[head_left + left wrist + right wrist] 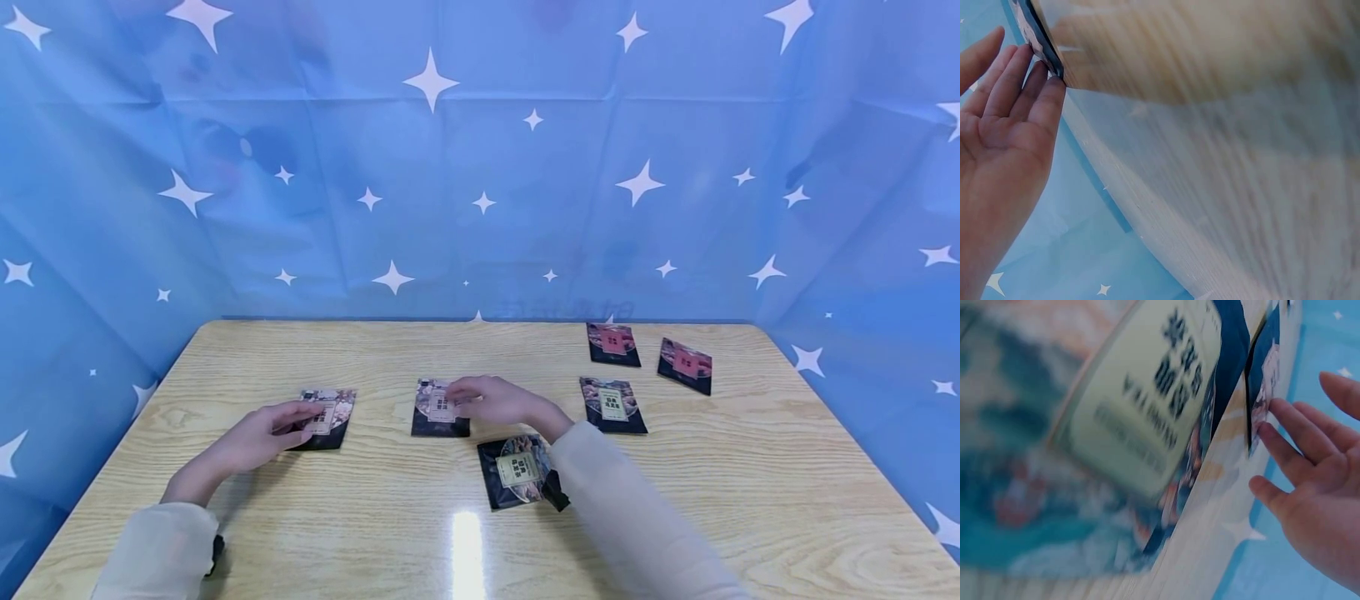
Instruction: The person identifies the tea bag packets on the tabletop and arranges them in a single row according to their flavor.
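On the left of the table, my left hand [258,435] touches a dark sachet with a pale pink label and floral print [343,407]. The left wrist view shows its fingers [1013,87] fairly straight against the sachet's edge [1044,37]. My right hand [498,402] rests its fingertips on the right side of a similar pink-labelled sachet [431,427] near the middle. In the right wrist view those fingers [1294,434] are extended, with the thumb apart. A sachet with a pale green label [517,471] lies below the right forearm, partly hidden by the sleeve.
Another green-labelled sachet [612,406] lies right of the right hand. Two red-labelled sachets, one at the back edge [612,343] and one tilted [686,365], lie at the back right. A blue star-patterned cloth [480,167] hangs behind the wooden table [360,533].
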A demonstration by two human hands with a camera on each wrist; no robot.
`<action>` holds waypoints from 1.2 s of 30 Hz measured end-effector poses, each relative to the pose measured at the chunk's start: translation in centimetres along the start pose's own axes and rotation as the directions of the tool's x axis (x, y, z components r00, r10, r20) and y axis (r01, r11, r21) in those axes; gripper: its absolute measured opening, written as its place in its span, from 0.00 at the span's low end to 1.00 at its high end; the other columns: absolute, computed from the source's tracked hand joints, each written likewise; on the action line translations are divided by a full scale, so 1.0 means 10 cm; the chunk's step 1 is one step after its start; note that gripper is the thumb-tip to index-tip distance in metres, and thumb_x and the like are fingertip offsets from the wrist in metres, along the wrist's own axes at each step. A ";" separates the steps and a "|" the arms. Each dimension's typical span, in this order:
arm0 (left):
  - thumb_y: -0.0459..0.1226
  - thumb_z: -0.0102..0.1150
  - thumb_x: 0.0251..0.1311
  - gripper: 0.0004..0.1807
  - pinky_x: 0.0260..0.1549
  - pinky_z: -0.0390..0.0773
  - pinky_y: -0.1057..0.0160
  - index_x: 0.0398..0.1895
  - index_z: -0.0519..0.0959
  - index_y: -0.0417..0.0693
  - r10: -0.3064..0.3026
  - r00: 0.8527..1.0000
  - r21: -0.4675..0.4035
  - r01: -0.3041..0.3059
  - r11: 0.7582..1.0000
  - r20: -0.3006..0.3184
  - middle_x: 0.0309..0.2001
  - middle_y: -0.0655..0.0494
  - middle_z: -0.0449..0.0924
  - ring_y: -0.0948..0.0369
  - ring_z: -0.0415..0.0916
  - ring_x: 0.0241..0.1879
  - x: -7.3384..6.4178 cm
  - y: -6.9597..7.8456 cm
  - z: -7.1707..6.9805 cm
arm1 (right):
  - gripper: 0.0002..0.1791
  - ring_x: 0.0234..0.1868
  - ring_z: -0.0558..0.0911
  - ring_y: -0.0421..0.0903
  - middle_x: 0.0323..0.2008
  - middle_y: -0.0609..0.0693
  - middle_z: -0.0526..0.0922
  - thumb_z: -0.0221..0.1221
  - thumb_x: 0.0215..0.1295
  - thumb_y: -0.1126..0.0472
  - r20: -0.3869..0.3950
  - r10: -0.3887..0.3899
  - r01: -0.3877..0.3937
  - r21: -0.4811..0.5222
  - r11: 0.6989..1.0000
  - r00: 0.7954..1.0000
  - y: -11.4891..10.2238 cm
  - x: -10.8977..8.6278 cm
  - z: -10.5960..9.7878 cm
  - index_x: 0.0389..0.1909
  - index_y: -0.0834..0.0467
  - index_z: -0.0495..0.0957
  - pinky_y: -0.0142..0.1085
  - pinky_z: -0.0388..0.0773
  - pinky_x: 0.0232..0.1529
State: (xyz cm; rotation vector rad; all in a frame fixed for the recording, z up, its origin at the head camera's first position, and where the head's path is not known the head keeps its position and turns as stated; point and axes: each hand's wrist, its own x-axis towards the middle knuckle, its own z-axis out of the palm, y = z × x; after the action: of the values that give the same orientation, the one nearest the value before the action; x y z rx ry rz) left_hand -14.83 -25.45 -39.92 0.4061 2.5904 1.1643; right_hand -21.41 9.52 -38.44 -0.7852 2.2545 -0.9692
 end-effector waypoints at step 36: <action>0.35 0.52 0.63 0.24 0.49 0.70 0.46 0.61 0.66 0.35 0.012 1.000 -0.009 -0.013 1.000 -0.009 0.60 0.33 0.62 0.39 0.61 0.59 0.00 -0.02 0.01 | 0.24 0.61 0.67 0.44 0.60 0.49 0.69 0.50 0.68 0.60 0.048 0.022 -0.018 -0.092 0.996 0.999 -0.39 0.29 0.38 0.65 0.57 0.62 0.36 0.64 0.59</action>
State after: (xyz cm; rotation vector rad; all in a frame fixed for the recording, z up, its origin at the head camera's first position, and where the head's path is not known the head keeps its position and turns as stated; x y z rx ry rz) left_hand -14.81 -25.50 -40.09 0.4166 2.5931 1.1843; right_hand -19.68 3.58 -38.39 -0.8150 2.2732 -0.8334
